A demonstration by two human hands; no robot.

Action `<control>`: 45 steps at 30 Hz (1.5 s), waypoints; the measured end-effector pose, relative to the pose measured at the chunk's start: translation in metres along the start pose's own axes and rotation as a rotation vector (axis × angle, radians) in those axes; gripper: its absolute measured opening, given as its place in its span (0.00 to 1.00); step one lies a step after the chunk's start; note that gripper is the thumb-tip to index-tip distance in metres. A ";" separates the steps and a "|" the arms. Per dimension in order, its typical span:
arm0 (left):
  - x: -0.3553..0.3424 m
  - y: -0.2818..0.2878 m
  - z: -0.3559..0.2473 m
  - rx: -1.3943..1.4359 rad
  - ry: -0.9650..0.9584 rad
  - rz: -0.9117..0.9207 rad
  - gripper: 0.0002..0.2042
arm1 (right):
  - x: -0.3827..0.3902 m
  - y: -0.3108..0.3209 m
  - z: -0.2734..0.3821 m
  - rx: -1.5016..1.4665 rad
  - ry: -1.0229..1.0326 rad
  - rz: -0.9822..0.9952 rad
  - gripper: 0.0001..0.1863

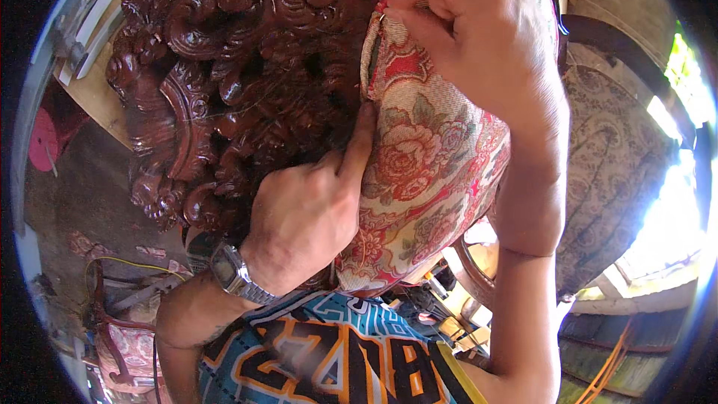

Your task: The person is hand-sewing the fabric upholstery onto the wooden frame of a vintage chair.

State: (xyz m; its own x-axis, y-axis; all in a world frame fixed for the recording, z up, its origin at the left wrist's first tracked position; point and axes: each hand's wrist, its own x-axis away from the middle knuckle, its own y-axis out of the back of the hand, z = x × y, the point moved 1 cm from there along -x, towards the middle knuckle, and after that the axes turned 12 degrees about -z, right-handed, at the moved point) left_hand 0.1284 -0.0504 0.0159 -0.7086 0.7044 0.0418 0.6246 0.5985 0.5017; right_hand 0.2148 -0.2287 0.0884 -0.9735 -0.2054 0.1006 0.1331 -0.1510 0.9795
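Dark, glossy carved wood (254,67) with deep scrolls fills the upper left. Along its right side lies a padded floral fabric cover (419,150) in cream, red and green, its folded edge (368,56) slightly lifted from the wood. My left hand (303,206) reaches up from below; its index finger is stretched out and presses at the fabric edge, while the other fingers curl in with nothing seen in them. Above it, my right hand (479,34) is closed in a pinch over the cover's upper edge. Its fingertips are partly hidden, so what they hold cannot be made out.
At right stands another piece with a dark curved frame and patterned upholstery (609,172). Lower left, a red floral seat (131,352) stands near a yellow cord (134,260). Cluttered tools (449,307) lie beyond my torso. Bright light comes in from the right.
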 end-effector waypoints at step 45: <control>-0.001 0.005 0.002 0.051 0.065 0.045 0.32 | 0.004 -0.008 0.004 0.022 0.152 -0.110 0.04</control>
State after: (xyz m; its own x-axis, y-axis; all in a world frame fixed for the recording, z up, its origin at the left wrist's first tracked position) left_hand 0.1331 -0.0477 0.0161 -0.6981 0.7059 0.1197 0.6709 0.5866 0.4537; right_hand 0.2092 -0.2247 0.0814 -0.9423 -0.3330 -0.0329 0.0221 -0.1598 0.9869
